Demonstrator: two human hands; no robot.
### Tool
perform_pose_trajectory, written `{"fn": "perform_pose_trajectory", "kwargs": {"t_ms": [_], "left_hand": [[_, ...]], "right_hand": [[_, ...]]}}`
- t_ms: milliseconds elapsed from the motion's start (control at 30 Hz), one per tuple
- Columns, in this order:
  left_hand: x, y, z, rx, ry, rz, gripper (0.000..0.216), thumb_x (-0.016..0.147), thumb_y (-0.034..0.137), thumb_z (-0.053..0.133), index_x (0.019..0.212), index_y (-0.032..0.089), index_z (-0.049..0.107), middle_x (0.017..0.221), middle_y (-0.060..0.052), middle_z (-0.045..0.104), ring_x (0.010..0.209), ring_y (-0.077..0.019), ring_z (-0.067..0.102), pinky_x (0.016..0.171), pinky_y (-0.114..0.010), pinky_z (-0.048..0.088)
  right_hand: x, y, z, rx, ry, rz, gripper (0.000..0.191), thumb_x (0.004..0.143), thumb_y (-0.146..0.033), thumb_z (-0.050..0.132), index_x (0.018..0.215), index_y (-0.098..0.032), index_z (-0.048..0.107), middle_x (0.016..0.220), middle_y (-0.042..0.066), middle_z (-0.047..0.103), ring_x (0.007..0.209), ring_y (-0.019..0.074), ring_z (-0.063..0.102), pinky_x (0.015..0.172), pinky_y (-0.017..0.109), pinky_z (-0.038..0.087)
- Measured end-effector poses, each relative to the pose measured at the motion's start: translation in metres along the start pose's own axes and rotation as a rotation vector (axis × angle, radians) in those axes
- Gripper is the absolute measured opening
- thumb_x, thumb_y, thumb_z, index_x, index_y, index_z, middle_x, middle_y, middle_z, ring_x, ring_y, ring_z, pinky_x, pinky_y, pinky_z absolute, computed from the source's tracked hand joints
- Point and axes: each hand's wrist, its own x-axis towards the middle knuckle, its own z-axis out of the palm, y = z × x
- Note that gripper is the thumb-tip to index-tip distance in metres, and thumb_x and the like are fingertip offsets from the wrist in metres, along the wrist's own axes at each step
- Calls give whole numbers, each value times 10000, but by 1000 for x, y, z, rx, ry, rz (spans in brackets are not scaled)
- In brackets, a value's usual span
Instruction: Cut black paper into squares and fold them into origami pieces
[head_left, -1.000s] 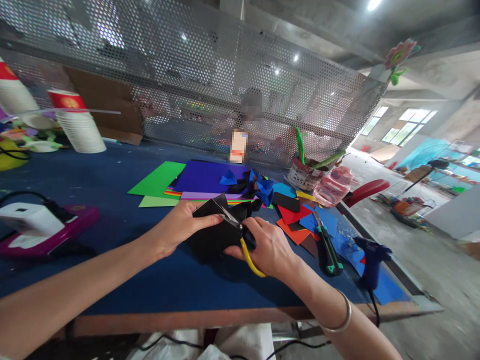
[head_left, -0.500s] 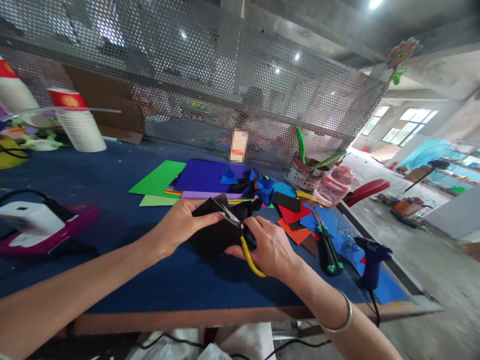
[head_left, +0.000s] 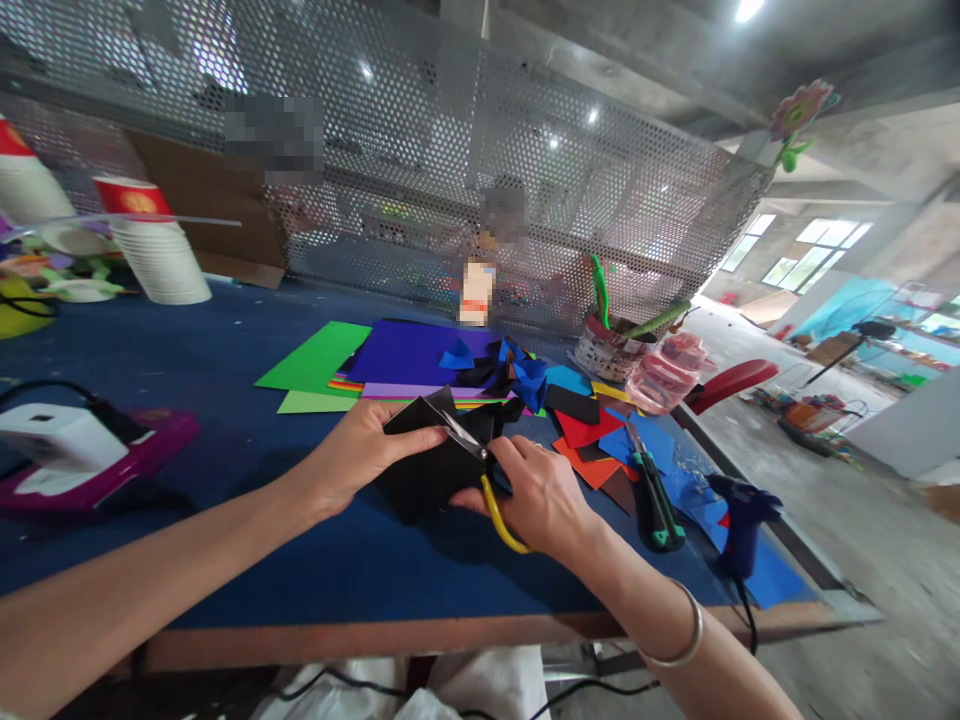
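Between the thumb and fingers of my left hand (head_left: 367, 450) is a sheet of black paper (head_left: 420, 475), held up a little above the blue table (head_left: 285, 565). My right hand (head_left: 544, 490) grips yellow-handled scissors (head_left: 491, 510), fingers wrapped around the handles. The scissor blades lie at the paper's upper part, close to my left thumb tip, and look nearly closed. Just beyond my hands is a stack of coloured paper, with a purple sheet (head_left: 412, 350) on top and a green sheet (head_left: 322, 355) at its left. Folded blue and black paper pieces (head_left: 529, 375) lie on it.
At right lie paper scraps (head_left: 589, 425), a green-black utility knife (head_left: 656, 490) and a blue glue gun (head_left: 746, 525). A tool pot (head_left: 611, 345) and pink container (head_left: 667, 370) stand behind. Stacked paper cups (head_left: 157, 245) and a purple power strip (head_left: 161, 455) are leftward. Perforated metal screen (head_left: 360, 150) backs the table.
The scissor blades have drawn closer together on the black paper. Both hands stay in nearly the same place.
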Motion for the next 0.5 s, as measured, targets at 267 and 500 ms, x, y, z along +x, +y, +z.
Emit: {"fn": "perform_pose_trajectory", "kwargs": {"t_ms": [267, 500], "left_hand": [[-1, 0, 1, -23, -2, 7, 401, 484, 520, 959, 737, 229, 850, 740, -14, 820, 680, -215, 695, 644, -274, 518], [0, -1, 1, -58, -18, -18, 409, 477, 506, 980, 763, 235, 868, 743, -11, 825, 678, -202, 693, 649, -263, 517]], "right_hand": [[-1, -1, -1, -47, 34, -18, 700, 951, -860, 600, 946, -174, 735, 770, 57, 707, 674, 204, 699, 572, 283, 356], [-2, -1, 0, -92, 21, -10, 740, 937, -892, 575, 929, -171, 742, 756, 62, 707, 636, 197, 680, 558, 294, 310]]}}
